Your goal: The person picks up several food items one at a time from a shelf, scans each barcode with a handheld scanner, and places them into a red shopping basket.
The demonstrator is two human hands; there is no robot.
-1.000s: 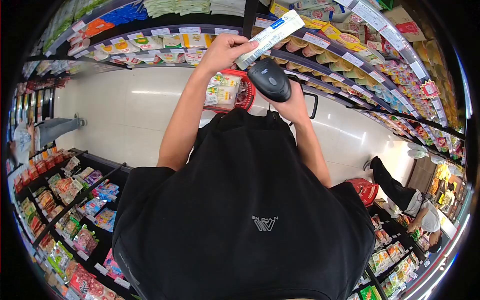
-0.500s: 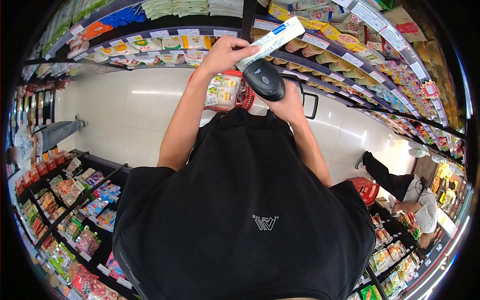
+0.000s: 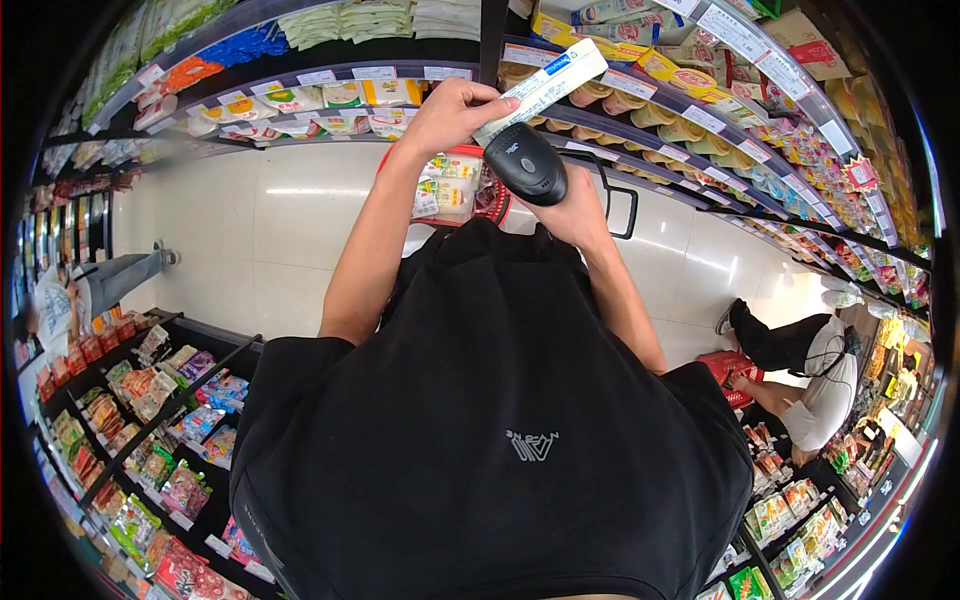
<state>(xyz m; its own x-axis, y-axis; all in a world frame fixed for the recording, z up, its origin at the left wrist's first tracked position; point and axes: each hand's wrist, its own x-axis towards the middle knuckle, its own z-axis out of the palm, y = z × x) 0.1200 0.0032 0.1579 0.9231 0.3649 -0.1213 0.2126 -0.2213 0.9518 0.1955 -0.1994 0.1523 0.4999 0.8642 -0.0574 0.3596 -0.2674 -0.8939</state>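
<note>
My left hand (image 3: 452, 117) pinches the near end of a long white box (image 3: 556, 84) with a blue label, held up in front of the shelves. My right hand (image 3: 574, 212) is closed round a black handheld scanner (image 3: 525, 163), its head against or just under the box's lower edge. Below my hands stands a red basket (image 3: 388, 160) with white-and-green packages (image 3: 455, 185) in it.
Shelves (image 3: 440, 73) of packaged goods run along the top. Low racks of snack bags (image 3: 187, 490) stand on both sides behind me. One person (image 3: 65, 305) is at the far left, another (image 3: 825, 380) at the right by a red basket (image 3: 728, 375).
The person at the right has bent and now reaches a hand to the red basket there. My hands, the box and the scanner have barely shifted.
</note>
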